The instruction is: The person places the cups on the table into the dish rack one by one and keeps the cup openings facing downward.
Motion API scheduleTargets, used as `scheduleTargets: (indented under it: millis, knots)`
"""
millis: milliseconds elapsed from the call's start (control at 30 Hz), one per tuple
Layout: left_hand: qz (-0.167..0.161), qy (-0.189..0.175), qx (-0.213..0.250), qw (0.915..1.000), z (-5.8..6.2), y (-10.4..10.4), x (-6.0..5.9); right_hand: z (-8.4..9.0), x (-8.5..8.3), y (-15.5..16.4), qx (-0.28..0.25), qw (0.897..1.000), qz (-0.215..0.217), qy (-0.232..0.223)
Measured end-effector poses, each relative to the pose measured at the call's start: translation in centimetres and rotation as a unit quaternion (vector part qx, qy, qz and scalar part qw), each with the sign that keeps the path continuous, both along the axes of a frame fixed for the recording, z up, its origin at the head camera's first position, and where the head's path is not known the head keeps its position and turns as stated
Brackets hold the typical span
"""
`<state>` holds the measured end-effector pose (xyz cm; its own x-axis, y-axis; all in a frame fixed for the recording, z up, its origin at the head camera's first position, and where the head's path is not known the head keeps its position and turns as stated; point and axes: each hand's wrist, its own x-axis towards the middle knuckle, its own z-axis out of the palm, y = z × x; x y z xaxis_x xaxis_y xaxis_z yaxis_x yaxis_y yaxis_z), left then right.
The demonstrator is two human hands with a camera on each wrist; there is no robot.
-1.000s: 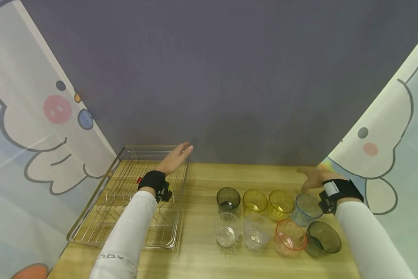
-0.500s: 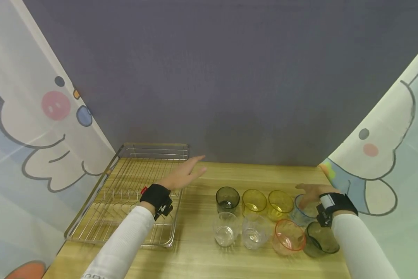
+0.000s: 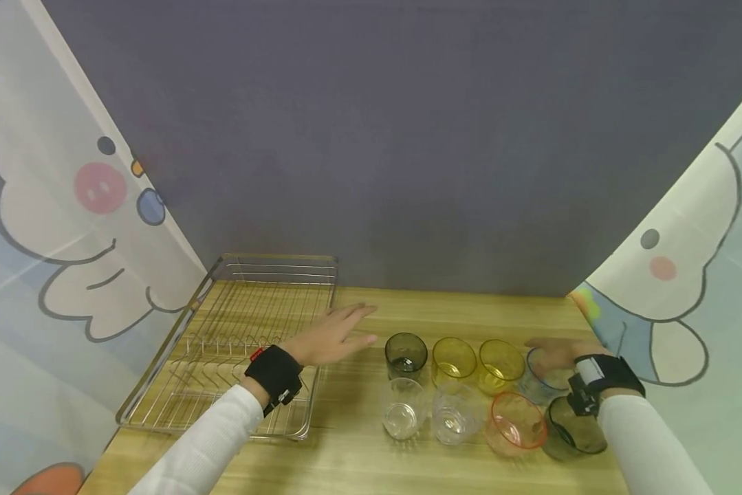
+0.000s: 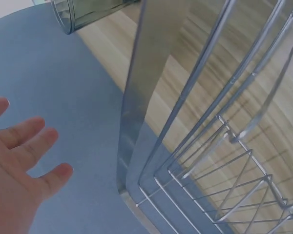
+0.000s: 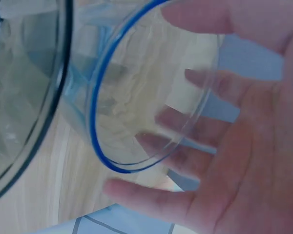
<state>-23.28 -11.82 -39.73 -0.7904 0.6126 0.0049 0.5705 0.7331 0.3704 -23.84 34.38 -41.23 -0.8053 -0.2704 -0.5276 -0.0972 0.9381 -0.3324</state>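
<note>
Cups stand in two rows on the wooden tabletop (image 3: 358, 460), seen from the head camera: a smoky grey cup (image 3: 405, 353), two yellow cups (image 3: 454, 359) (image 3: 500, 363) and a blue-rimmed clear cup (image 3: 540, 377) at the back, with two clear glasses (image 3: 403, 408) (image 3: 452, 412), an orange-tinted cup (image 3: 516, 423) and a dark cup (image 3: 567, 430) in front. The right hand (image 3: 556, 354) lies at the far side of the blue-rimmed clear cup, fingers spread round its rim and wall; from this view I cannot tell whether they press on it. The left hand (image 3: 333, 335) hovers flat and relaxed, fingers straight, holding nothing, between the wire dish rack (image 3: 222, 357) and the smoky grey cup, just beside both. Both wrists wear black bands over white sleeves.

Left wrist camera: the left hand (image 4: 17, 165) shows at the lower left with its fingers extended and apart, gripping nothing. The wire dish rack (image 4: 219, 136) fills the right side, and the smoky grey cup (image 4: 88, 12) shows at the top edge.

Right wrist camera: the blue-rimmed clear cup (image 5: 117, 112) is close up, and the right hand (image 5: 234, 141) sits behind it with the fingers slightly bent and seen through the clear wall, cupped about it rather than clenched tight. The rim of the dark cup (image 5: 44, 122) curves along the left.
</note>
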Motion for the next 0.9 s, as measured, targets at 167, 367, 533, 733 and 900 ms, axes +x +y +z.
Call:
scheduleTargets:
  millis: [167, 367, 533, 733, 900]
  knots:
    - [0.005, 0.006, 0.027, 0.9996, 0.3, -0.4, -0.3, 0.3, 0.1, -0.4, 0.000, 1.000, -0.001, -0.015]
    - [0.021, -0.011, 0.036, 0.9991, 0.2, -0.6, -0.9, 0.1, 0.5, -0.6, -0.002, 0.999, -0.012, -0.048]
    - [0.046, -0.034, 0.042, 0.9975, 0.0, -1.0, -1.1, -0.4, 0.6, -0.9, -0.022, 0.998, -0.013, -0.065]
    - [0.050, -0.047, 0.045, 0.9966, -0.1, -1.2, -1.2, -1.4, 0.5, -0.8, -0.028, 0.999, 0.008, -0.017]
    - [0.047, -0.048, 0.042, 0.9968, -0.2, -1.0, -1.2, -1.7, 0.7, 0.0, -0.022, 1.000, -0.003, 0.002]
